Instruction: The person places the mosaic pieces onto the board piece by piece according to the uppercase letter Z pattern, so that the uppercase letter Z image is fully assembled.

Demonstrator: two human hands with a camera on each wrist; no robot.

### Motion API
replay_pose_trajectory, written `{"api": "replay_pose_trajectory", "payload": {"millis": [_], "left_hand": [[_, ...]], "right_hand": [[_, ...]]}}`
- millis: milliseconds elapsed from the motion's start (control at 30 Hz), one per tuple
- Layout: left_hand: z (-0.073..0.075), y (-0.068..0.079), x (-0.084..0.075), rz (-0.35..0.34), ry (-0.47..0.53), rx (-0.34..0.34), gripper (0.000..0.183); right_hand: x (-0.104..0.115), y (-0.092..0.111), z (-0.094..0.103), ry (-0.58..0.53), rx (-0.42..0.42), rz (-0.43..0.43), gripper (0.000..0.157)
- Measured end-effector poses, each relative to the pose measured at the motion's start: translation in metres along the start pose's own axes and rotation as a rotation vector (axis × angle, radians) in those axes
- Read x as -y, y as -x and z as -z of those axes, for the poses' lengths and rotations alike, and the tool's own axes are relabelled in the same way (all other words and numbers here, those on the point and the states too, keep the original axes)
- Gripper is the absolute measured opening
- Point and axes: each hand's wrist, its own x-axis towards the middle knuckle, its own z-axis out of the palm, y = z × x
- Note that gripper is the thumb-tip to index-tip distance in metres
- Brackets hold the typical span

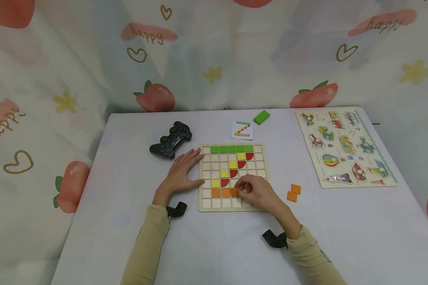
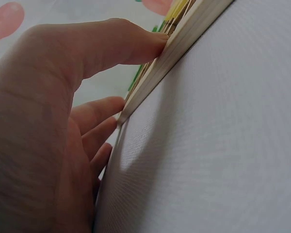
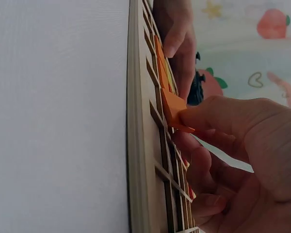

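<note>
A wooden grid board [image 1: 207,206] lies flat in the middle of the table. Along its top row sit several green tiles [image 1: 232,149]; yellow squares [image 1: 224,173] and red quarter-round tiles [image 1: 241,163] form a diagonal. In a lower row are two orange tiles [image 1: 216,192]. My right hand [image 1: 258,192] pinches another orange tile [image 3: 173,108] between thumb and fingers, tilted over the cell beside them. My left hand [image 1: 180,172] is spread at the board's left side, with the thumb [image 2: 136,43] and fingertips touching its edge. Some right-hand fingers are partly hidden.
Two loose orange tiles [image 1: 292,196] lie right of the board. Behind it are a pattern card [image 1: 242,130] and a green block [image 1: 261,117]. A black game controller [image 1: 171,139] lies at the back left, a picture puzzle board [image 1: 346,150] at the right.
</note>
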Motion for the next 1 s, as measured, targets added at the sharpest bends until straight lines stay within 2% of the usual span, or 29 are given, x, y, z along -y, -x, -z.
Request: {"api": "replay_pose_trajectory", "payload": {"millis": [300, 467, 700, 833, 1000], "left_hand": [[0.000, 0.001, 0.002, 0.003, 0.000, -0.002, 0.088], [-0.001, 0.001, 0.001, 0.009, -0.003, 0.002, 0.089], [0.000, 0.000, 0.002, 0.005, 0.004, -0.002, 0.089], [-0.001, -0.001, 0.002, 0.011, 0.003, 0.004, 0.089], [-0.002, -0.001, 0.002, 0.008, -0.003, 0.003, 0.088]], "right_hand": [[0.007, -0.005, -0.001, 0.150, 0.007, 0.015, 0.011], [0.007, -0.005, -0.001, 0.168, 0.021, 0.022, 0.011], [0.002, 0.001, 0.003, 0.149, -0.007, 0.037, 0.012], [-0.010, 0.009, 0.015, 0.121, -0.082, 0.008, 0.015], [-0.031, 0.027, 0.044, 0.127, -0.161, -0.058, 0.019]]}}
